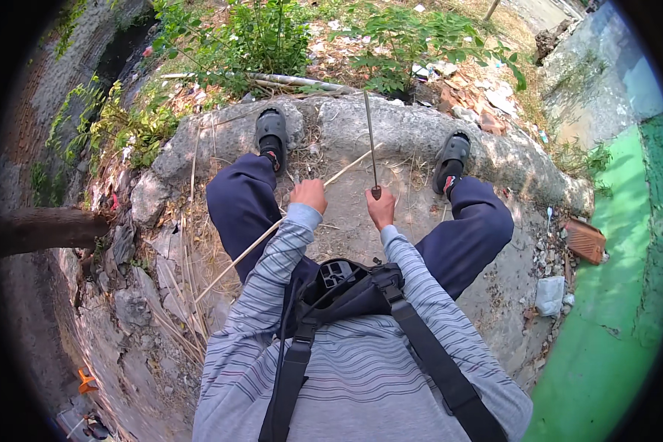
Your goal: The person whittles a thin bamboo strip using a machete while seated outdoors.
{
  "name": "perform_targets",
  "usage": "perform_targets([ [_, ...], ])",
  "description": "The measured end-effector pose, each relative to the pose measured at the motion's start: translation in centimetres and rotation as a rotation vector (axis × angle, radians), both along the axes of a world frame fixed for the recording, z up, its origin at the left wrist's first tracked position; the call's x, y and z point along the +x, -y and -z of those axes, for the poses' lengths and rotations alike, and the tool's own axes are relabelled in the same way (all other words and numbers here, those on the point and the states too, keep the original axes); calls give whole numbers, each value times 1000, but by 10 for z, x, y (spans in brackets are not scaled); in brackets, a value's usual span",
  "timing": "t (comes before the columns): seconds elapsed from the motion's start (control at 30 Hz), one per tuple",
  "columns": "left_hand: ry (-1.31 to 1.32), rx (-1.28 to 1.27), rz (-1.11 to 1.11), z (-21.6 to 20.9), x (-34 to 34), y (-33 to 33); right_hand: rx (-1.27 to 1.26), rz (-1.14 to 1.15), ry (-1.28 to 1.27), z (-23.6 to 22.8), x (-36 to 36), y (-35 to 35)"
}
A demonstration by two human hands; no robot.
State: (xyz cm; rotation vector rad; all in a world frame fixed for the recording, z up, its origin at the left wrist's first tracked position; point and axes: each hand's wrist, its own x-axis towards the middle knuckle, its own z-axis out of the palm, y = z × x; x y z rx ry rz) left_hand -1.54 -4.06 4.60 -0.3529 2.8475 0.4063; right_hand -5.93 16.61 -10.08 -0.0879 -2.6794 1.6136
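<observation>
My left hand (309,196) is closed round a long, thin, pale strip (236,261) that looks like split bamboo or cane. From that hand the strip slopes down to the left past my thigh, and its other end (350,166) reaches up to the right. My right hand (381,208) grips the dark handle of a long, narrow-bladed knife (370,136). Its blade points away from me, nearly upright in the picture, and the strip's far end comes close to it. Whether the two touch, I cannot tell. Both hands are between my spread knees, above the ground.
More pale strips (191,313) lie on the ground at my left. Beyond my shoes runs a rough concrete ledge (398,129), with leafy plants (272,37) and litter behind it. A brown brick-like block (586,241) sits right, beside green paving (604,324). A trunk (48,230) juts in from the left.
</observation>
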Motion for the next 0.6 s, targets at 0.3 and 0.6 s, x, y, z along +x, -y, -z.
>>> perform_targets([
  [0.3, 214, 231, -85, 87, -16, -30, 175, -396, 140, -8, 34, 17],
  [0.6, 348, 228, -135, 117, -7, -30, 234, -392, 228, 40, 28, 3],
])
